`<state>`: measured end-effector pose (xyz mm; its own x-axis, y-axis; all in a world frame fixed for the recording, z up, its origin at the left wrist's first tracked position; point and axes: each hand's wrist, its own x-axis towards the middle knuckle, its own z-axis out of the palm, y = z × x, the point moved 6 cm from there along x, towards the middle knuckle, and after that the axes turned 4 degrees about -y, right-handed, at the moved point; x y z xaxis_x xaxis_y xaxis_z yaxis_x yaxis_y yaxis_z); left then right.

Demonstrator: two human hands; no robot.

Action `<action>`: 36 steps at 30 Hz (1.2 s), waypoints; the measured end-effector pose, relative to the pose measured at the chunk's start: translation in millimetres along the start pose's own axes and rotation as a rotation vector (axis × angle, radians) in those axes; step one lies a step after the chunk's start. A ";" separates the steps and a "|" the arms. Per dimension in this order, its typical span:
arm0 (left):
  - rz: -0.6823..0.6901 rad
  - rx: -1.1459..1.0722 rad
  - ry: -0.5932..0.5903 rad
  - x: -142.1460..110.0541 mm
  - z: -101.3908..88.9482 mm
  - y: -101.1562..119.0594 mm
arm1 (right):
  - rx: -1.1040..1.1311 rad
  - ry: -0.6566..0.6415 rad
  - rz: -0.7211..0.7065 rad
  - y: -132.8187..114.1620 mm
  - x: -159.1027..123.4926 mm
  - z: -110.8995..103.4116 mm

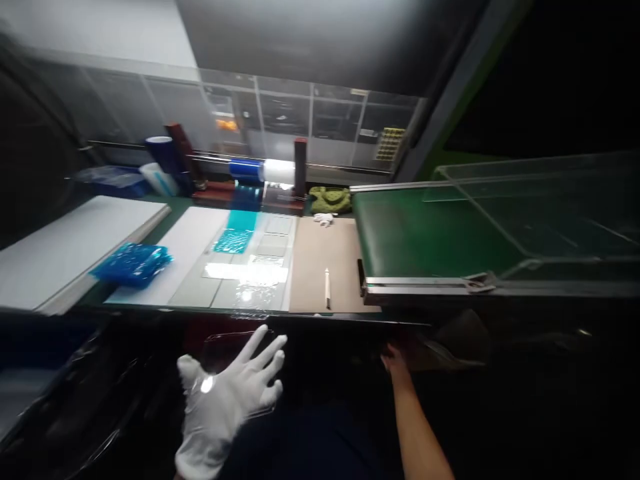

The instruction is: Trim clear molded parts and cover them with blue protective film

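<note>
My left hand (233,393), in a white glove, is held palm up below the table's front edge, its thumb out to the left and its fingers apart. A thin clear panel (220,347) lies across the palm and fingers; only its edges and a bright reflection show. My right hand (395,360) is bare and reaches into the dark under the table edge, near a brownish sheet-like thing (460,340). Its fingers are blurred, and what they touch is hidden.
On the table are a crumpled blue film pile (133,263), film rolls (247,170) on a stand, grey panels (195,291), a brown board (313,250) with a pen-like tool (328,288), and a green cloth (330,199). A green conveyor belt (425,233) stands at right.
</note>
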<state>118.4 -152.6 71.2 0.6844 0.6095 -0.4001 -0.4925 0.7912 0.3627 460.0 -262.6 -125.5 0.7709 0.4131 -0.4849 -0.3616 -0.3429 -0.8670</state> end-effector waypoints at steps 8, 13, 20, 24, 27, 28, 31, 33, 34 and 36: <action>0.157 0.417 0.031 7.0 -32.4 49.3 | -0.319 -0.365 0.008 17.5 -93.7 93.3; 0.443 1.623 0.737 11.4 -52.9 113.5 | -0.684 -0.570 -0.759 -82.9 -205.4 185.9; 0.421 2.126 0.858 20.7 -69.7 177.4 | -0.954 -0.585 -1.157 -110.3 -286.9 313.9; 0.418 2.226 0.847 24.0 -84.4 212.2 | -1.044 -0.564 -1.222 -99.9 -297.8 374.7; 0.417 2.332 0.835 30.3 -94.9 230.2 | -1.076 -0.550 -1.237 -91.5 -300.3 404.6; 0.415 2.368 0.828 33.7 -97.6 234.3 | -1.088 -0.541 -1.230 -88.8 -299.6 411.4; 0.389 2.451 0.800 47.6 -102.0 240.7 | -1.127 -0.515 -1.196 -82.6 -292.6 424.4; 0.364 2.451 0.759 59.1 -102.9 240.9 | -1.148 -0.518 -1.182 -81.3 -282.9 428.3; 0.353 2.426 0.730 65.0 -103.4 240.3 | -1.159 -0.523 -1.181 -82.0 -276.2 428.9; 0.346 2.347 0.663 76.3 -105.5 238.7 | -1.185 -0.527 -1.189 -87.4 -257.8 427.0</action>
<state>-3.6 88.2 38.4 0.3413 0.9366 -0.0794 0.9294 -0.3236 0.1772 68.9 21.1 26.2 -0.0140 0.9947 0.1015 0.9465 0.0459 -0.3194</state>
